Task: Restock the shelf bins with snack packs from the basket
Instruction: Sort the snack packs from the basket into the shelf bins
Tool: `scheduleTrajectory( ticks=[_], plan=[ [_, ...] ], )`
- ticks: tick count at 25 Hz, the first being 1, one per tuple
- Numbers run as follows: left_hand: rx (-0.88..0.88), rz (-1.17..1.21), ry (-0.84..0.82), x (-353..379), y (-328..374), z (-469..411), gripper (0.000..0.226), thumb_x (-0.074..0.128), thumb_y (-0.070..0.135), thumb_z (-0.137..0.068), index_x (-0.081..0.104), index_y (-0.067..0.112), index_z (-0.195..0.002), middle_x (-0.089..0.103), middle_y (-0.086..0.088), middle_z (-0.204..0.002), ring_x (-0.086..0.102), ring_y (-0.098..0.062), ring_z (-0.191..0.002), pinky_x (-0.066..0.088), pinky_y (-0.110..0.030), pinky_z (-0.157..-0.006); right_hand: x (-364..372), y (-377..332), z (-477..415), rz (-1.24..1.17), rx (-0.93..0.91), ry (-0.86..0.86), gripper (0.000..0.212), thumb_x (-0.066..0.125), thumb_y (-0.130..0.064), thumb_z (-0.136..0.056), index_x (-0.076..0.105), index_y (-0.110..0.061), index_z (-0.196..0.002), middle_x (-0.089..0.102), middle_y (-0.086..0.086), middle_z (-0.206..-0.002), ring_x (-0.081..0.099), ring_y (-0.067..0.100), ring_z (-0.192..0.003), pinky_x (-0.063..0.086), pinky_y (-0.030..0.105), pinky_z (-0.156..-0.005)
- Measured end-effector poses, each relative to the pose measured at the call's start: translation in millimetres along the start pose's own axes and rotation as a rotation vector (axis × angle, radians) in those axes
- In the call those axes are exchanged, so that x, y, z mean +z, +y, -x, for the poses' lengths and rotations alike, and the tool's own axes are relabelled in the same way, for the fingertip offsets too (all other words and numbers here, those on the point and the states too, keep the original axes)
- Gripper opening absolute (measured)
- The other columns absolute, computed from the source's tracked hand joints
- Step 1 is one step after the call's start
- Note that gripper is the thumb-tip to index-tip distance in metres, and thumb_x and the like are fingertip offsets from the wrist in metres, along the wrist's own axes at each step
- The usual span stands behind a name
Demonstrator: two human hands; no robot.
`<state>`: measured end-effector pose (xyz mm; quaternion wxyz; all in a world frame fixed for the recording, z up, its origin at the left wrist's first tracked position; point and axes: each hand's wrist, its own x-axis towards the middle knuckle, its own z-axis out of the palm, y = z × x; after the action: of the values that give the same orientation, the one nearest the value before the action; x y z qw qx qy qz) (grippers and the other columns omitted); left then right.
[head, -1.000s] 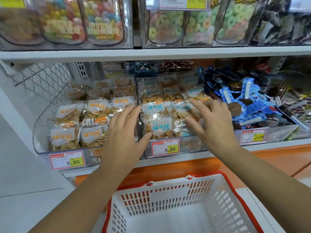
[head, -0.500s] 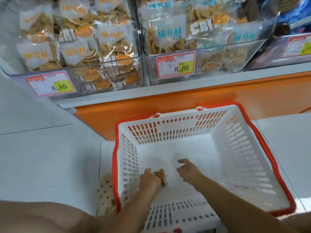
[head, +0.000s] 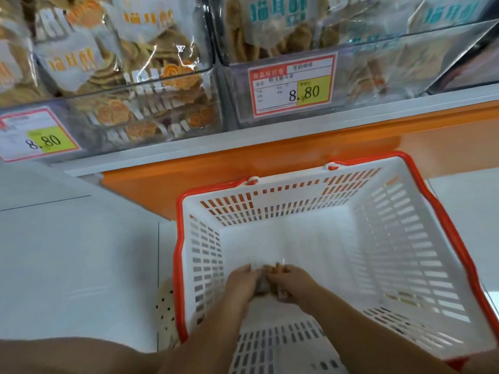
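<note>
A white basket [head: 405,238] with a red rim stands on the floor below the shelf. Both my hands reach down to its bottom. My left hand [head: 243,282] and my right hand [head: 293,280] meet around a small clear snack pack [head: 266,279] of brown biscuits, fingers curled on it from either side. The pack is mostly hidden and blurred. Above, the left clear shelf bin [head: 140,114] holds packs with orange lettering. The right bin [head: 378,63] holds packs with blue lettering.
Price tags reading 8.80 sit on the left bin front [head: 40,136] and the right bin front [head: 293,87]. An orange base panel [head: 243,163] runs under the shelf edge. White floor tiles [head: 81,252] lie left of the basket. My knee [head: 67,354] shows at bottom left.
A second ago both hands were up at the bins. The view has dropped and the hands went down into the basket. My right hand has now closed in on the pack beside my left.
</note>
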<state>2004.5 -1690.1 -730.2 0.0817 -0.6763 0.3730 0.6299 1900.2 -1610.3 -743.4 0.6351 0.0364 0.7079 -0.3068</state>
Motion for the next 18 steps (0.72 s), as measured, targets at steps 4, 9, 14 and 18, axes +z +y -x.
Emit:
scheduleTrajectory(
  ticks=[4, 9, 14, 18],
  plan=[
    [0.115, 0.299, -0.19, -7, 17, 16, 0.027, 0.067, 0.024, -0.091, 0.069, 0.01, -0.114, 0.073, -0.012, -0.102, 0.07, -0.027, -0.098, 0.057, -0.032, -0.08, -25, -22, 19, -0.318, -0.146, -0.101, 0.022, 0.069, -0.009, -0.087, 0.062, 0.001, -0.105, 0.067, 0.013, -0.087, 0.062, 0.025, -0.077, 0.053, 0.036, -0.08],
    [0.284, 0.384, -0.27, -7, 36, 55, 0.028, 0.066, 0.028, -0.091, 0.069, 0.008, -0.11, 0.075, -0.012, -0.101, 0.072, -0.022, -0.09, 0.056, -0.029, -0.073, -43, -33, 64, -0.412, -0.297, -0.203, 0.02, 0.07, -0.02, -0.084, 0.062, -0.009, -0.099, 0.069, 0.005, -0.08, 0.065, 0.016, -0.067, 0.051, 0.029, -0.07],
    [0.312, 0.456, -0.279, -6, 43, 92, 0.031, 0.065, 0.034, -0.09, 0.068, 0.009, -0.108, 0.075, -0.011, -0.098, 0.072, -0.022, -0.088, 0.057, -0.032, -0.076, -45, -29, 96, -0.506, -0.399, -0.24, 0.04, 0.067, -0.031, -0.082, 0.064, -0.004, -0.112, 0.067, 0.015, -0.098, 0.067, 0.021, -0.075, 0.053, 0.028, -0.067],
    [0.388, 0.504, -0.306, -8, 45, 116, 0.016, 0.064, 0.028, -0.093, 0.067, 0.017, -0.104, 0.076, -0.008, -0.098, 0.07, -0.027, -0.098, 0.056, -0.044, -0.091, -40, -28, 117, -0.587, -0.445, -0.282, 0.039, 0.06, -0.026, -0.089, 0.063, -0.001, -0.12, 0.07, 0.016, -0.101, 0.069, 0.018, -0.074, 0.055, 0.027, -0.064]
  ],
)
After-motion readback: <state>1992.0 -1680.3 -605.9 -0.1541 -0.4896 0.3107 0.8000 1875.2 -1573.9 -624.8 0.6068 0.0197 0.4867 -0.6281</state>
